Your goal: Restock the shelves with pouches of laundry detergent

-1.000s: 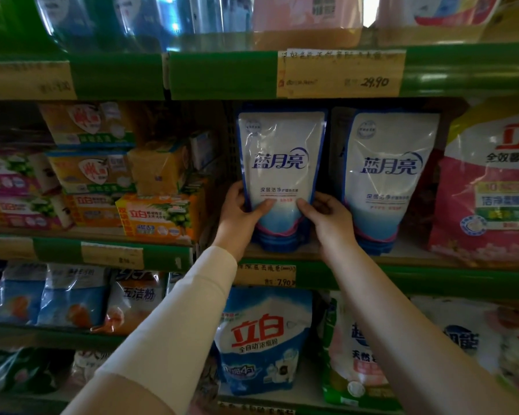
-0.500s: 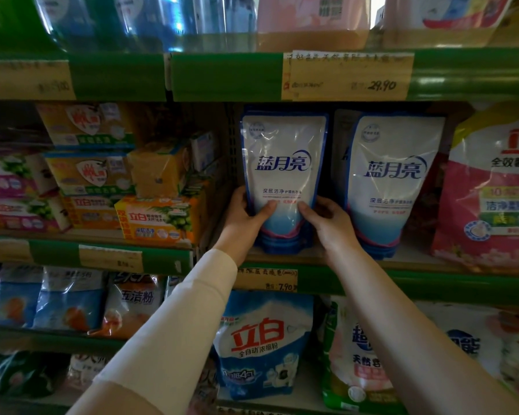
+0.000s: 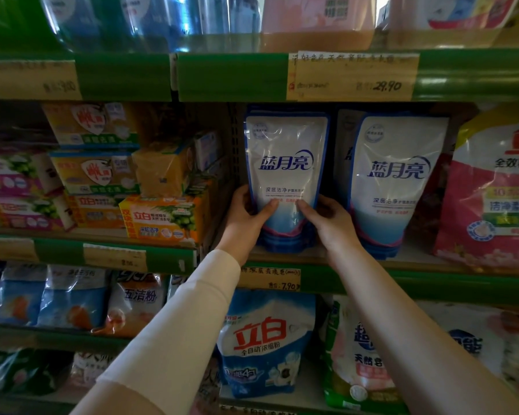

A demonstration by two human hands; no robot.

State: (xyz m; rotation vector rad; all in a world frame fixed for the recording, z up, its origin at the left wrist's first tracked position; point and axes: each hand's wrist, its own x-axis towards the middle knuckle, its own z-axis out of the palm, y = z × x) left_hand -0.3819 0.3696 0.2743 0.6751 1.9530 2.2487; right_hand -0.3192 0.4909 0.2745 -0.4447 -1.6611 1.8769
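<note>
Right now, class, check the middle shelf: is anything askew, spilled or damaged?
No spill or damage shows. The pouch gripped by the left hand and right hand stands upright beside its twin pouch. Only the yellow pack left of them sits askew.

White-and-blue pouch (image 3: pixel 286 163), green shelf edge (image 3: pixel 231 76), cream sleeve (image 3: pixel 192 310)

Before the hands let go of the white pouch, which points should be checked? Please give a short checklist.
1. Front pouch upright, label facing out: ok.
2. Left hand and right hand grip its lower sides: ok.
3. Its base down on the shelf: ok.
4. Apart from the neighbour pouch: ok.
5. Will stand alone once released: cannot tell.
</note>
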